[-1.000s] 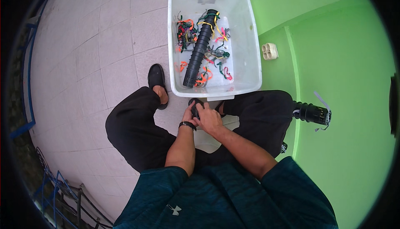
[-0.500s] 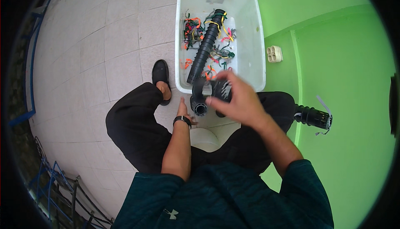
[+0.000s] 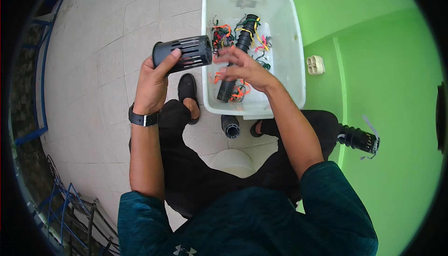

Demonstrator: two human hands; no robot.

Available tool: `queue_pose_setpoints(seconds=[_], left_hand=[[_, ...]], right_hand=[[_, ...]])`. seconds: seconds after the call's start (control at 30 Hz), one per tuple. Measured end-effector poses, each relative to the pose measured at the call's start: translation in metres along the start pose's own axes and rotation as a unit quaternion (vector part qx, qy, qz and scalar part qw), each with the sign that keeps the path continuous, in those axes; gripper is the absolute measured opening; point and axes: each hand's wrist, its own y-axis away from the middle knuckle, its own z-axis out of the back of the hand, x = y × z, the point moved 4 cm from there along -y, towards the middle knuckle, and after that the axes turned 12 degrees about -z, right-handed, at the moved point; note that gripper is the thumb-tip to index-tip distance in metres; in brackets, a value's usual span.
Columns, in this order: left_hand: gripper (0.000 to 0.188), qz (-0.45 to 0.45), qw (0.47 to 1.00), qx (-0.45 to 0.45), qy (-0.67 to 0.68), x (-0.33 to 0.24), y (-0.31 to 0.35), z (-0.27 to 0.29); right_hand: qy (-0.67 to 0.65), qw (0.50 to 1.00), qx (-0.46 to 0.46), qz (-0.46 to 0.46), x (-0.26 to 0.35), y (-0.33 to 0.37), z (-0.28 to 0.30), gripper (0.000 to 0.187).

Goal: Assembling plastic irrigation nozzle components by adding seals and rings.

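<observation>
My left hand (image 3: 153,84) grips a black slotted net cup (image 3: 182,53), held sideways over the tub's left edge with the thumb along its wall. Close to the cup's right end is my right hand (image 3: 249,71), its fingers spread and slightly blurred, holding nothing I can see. Below it, in the white plastic tub (image 3: 301,51), a long stack of nested black net cups (image 3: 226,90) lies at a slant, partly hidden by the right hand. Around the stack are loose orange, green, pink and yellow strips (image 3: 222,36), some of them draped over it.
Another black slotted cup stack (image 3: 231,128) stands on the floor between my feet. By my right knee, a further stack (image 3: 359,139) has a grey strip at its end. A cream compartmented piece (image 3: 315,65) sits beside the green wall (image 3: 378,69). Blue metal frames (image 3: 37,134) line the left.
A net cup that was by my right hand, low over the tub's near edge, is now in my left hand, farther left. My left hand has risen from between my knees; the right has opened.
</observation>
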Motion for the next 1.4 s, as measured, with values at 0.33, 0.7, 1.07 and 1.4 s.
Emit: queue_pose_setpoints(seconds=[0.33, 0.7, 1.07, 1.4], left_hand=[[0.027, 0.046, 0.99, -0.069, 0.114, 0.028, -0.032, -0.036], [0.023, 0.024, 0.99, -0.063, 0.124, 0.013, -0.035, -0.029], [0.023, 0.023, 0.993, -0.032, 0.114, 0.021, -0.047, -0.079], [0.029, 0.047, 0.992, -0.005, 0.114, 0.023, -0.056, -0.066]], right_hand=[[0.462, 0.802, -0.071, -0.372, -0.28, -0.086, 0.171, 0.026], [0.353, 0.904, -0.11, -0.214, -0.106, -0.037, 0.151, 0.017], [0.775, 0.561, 0.153, -0.247, -0.11, 0.034, 0.167, 0.029], [0.07, 0.951, -0.278, 0.112, 0.065, 0.079, 0.135, 0.02]])
